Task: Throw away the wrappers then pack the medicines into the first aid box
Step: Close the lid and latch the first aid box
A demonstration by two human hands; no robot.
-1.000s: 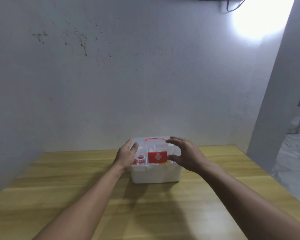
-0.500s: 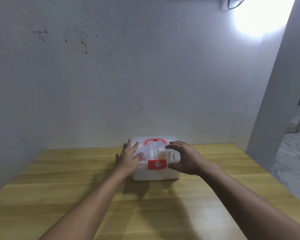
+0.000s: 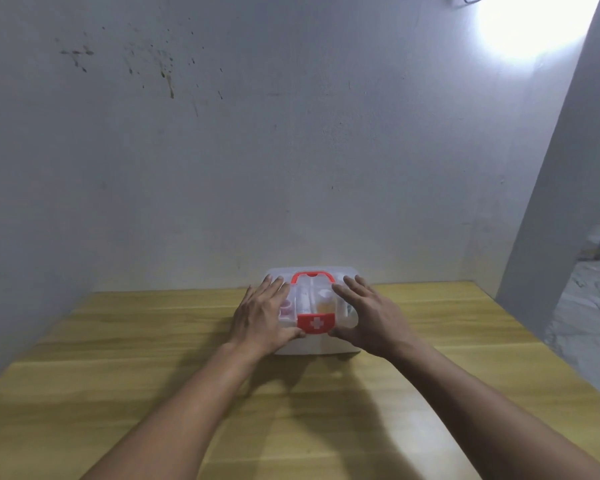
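The first aid box (image 3: 315, 344) is being pressed from above by both hands, and it is sitting on the wooden table (image 3: 430, 393), toward the far edge and close against the grey wall (image 3: 291, 150). The left hand (image 3: 261, 315) is being laid flat over the left part of the translucent lid (image 3: 281, 274), its fingers (image 3: 274, 289) stretched out almost straight and slightly spread, with the thumb lying at the near edge beside the red latch (image 3: 315, 322). Nothing is being gripped by it; only the lid is being touched. The right hand (image 3: 370, 317) is being spread over the right part of the lid in the same way, fingers extended and pointing away, thumb tucked at the near front edge just right of the latch, and nothing is being clasped. The red handle (image 3: 312, 275) is being left bare between the two hands. Through the lid, blurred shapes are being glimpsed, among them something yellowish and something pinkish; what they are cannot be told. Shadows of both forearms are being cast across the near tabletop.
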